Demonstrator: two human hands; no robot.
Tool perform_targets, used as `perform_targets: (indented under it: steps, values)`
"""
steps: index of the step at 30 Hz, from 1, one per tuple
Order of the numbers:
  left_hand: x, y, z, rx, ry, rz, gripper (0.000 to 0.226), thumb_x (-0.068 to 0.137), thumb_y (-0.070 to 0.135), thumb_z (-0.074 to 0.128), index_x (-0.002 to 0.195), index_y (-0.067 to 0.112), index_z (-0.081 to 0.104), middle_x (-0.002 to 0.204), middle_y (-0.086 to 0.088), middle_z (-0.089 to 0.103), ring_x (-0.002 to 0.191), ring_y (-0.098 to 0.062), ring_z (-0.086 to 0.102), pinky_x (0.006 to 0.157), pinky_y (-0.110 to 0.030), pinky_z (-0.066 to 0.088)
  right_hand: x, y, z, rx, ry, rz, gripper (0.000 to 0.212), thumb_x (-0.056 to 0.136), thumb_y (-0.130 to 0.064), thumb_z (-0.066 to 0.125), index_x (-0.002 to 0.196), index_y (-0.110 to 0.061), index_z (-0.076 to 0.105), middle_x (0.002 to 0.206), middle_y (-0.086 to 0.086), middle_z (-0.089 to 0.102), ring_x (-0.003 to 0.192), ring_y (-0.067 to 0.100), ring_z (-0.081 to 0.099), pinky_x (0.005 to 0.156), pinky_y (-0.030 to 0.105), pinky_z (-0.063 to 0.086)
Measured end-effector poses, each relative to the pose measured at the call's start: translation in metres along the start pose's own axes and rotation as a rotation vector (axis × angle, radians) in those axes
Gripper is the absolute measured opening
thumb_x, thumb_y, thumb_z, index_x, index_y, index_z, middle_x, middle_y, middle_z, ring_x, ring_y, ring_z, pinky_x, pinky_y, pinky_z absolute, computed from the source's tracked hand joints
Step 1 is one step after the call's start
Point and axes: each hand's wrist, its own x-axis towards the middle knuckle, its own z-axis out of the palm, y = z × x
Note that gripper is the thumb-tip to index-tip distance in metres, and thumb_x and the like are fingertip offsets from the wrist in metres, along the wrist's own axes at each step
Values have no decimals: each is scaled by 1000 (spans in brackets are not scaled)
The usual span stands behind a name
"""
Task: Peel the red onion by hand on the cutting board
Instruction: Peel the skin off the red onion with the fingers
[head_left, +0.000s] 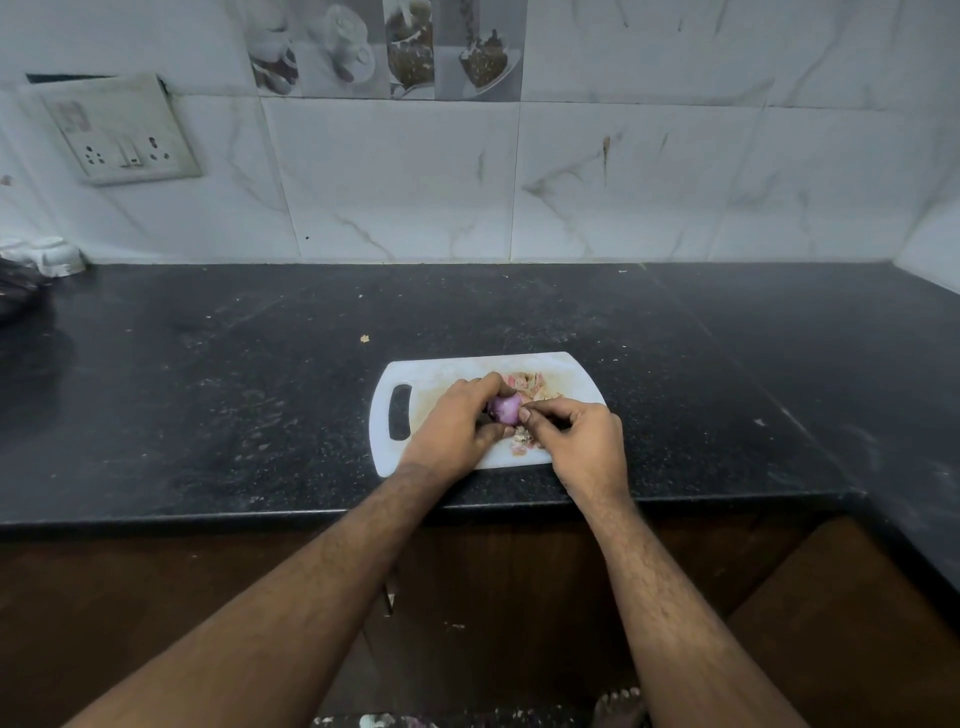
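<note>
**Onion mid-peel on the board**

Hands both on it, I'm watching from the head cam. Left hand (460, 415) is curled round the red onion (504, 409), fingers over the top, thumb under at about 6 o'clock of the bulb. Onion sits just above the cutting board (431, 371), right of board centre, purple flesh showing btwn the two hands. Right hand (576, 431) comes in from 3 o'clock, thumb and forefinger pinched together against the onion's right side; looks like a scrap of skin is in the pinch, but it's too small for me to say for sure. Other right fingers tucked under.

Peel scraps (530, 382) lie on the board at 12 to 1 o'clock of the onion, more bits (522, 441) at 5 o'clock, under the right hand. Board's handle slot (400, 412) is at 9 o'clock. Board rests on the black countertop (208, 389), near its front edge. One stray flake (365, 339) on the counter at 11 o'clock of the board. Wall socket (122, 137) far up at 10 o'clock.
</note>
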Motion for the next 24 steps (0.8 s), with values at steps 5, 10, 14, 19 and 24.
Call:
perform_targets:
  steps: [5,10,14,19,24]
  values:
    - [0,1,0,13,-2,5,33,86,17,78,113,24,60,110,1,66,103,-16,56,90,-35,49,-1,-1,1,-4,2,-1,19,88,-28,80,107,-24,82,92,-14,79,85,-3,71,78,18,57]
    - [-1,5,0,25,-2,-3,32,86,16,79,112,19,61,105,-2,61,99,-16,56,87,-30,47,0,-2,1,-30,27,13,18,87,-29,80,104,-25,82,89,-15,79,82,-3,70,76,21,58]
    - [-3,6,-1,24,-9,-19,32,86,17,79,112,18,60,105,-4,60,96,-17,57,84,-29,47,2,-2,2,-48,16,3,18,89,-28,79,106,-24,82,92,-14,79,85,-2,70,80,24,59]
    - [-2,5,-1,17,-7,-16,32,86,18,79,112,21,60,108,-3,62,98,-16,57,84,-28,46,3,0,0,-20,-17,6,19,90,-29,78,108,-25,81,96,-14,79,90,-2,70,86,25,59]
    - [-2,5,-1,29,6,-11,32,86,18,79,111,21,58,102,-4,61,94,-19,57,84,-33,49,5,1,1,12,-19,21,19,88,-34,80,105,-26,82,92,-15,79,88,-1,72,84,32,61]
